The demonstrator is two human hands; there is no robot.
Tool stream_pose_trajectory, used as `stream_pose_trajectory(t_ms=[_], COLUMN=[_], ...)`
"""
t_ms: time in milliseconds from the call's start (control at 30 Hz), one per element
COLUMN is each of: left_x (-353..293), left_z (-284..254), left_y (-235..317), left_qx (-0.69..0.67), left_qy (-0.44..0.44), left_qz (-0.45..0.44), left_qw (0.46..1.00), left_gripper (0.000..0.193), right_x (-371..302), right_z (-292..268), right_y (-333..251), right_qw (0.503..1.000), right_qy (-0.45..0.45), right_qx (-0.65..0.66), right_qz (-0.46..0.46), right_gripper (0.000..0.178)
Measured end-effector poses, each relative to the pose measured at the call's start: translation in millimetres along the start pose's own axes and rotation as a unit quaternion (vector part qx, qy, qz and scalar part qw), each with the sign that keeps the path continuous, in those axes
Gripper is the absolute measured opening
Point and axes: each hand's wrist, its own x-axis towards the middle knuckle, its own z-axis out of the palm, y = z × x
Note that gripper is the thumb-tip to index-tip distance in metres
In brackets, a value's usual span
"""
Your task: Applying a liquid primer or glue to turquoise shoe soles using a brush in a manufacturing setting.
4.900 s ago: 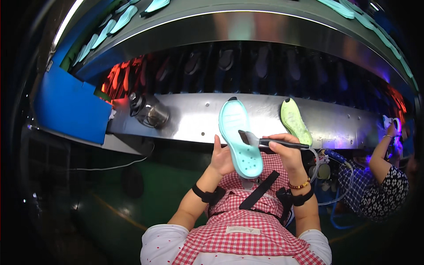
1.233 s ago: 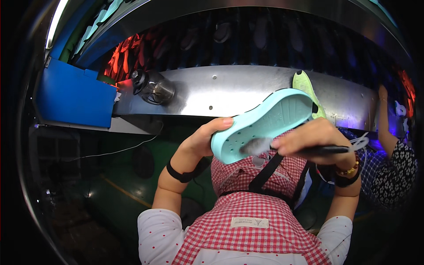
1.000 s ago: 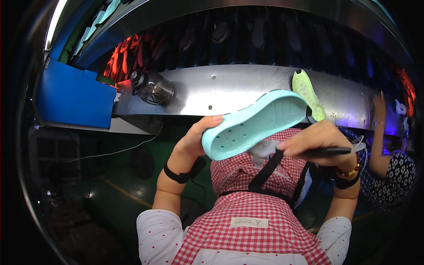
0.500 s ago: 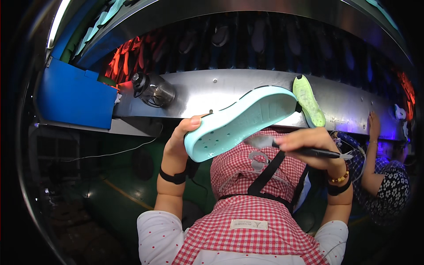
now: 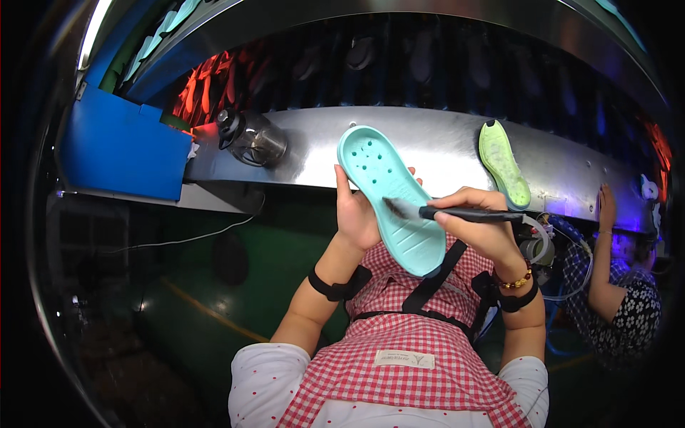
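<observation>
turquoise perforated sole point(image 5: 397, 187) is clasped by left hand point(image 5: 359, 219) | black-handled brush point(image 5: 471, 214) is pinched by right hand point(image 5: 490, 233) | gap is left before lime-green sole point(image 5: 504, 165) on steel ledge point(image 5: 442, 146)

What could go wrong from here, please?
The left hand holds the blue sole in the air, so it might slip under the brush. The green sole lies close to the bench's front edge, where the right hand could knock it. The tube looping behind the brush might snag.
</observation>
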Motion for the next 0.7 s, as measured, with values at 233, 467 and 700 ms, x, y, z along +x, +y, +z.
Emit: stream_pose_trajectory(t_ms=[233,467,700], left_x=[8,1,1], left_z=[4,12,29], left_y=[13,16,19], left_qx=[0.074,0.068,0.079], left_qy=[0.112,0.041,-0.040], left_qz=[0.181,0.187,0.186], left_qw=[0.974,0.979,0.978], left_gripper=[0.078,0.078,0.081], right_x=[-4,-9,-9], right_z=[12,-11,5], right_y=[5,-24,-34], right_qw=[0.922,0.955,0.949], right_qy=[-0.052,-0.112,-0.165], right_qx=[-0.235,-0.143,-0.083], right_qz=[-0.304,-0.233,-0.256], right_gripper=[0.017,0.020,0.018])
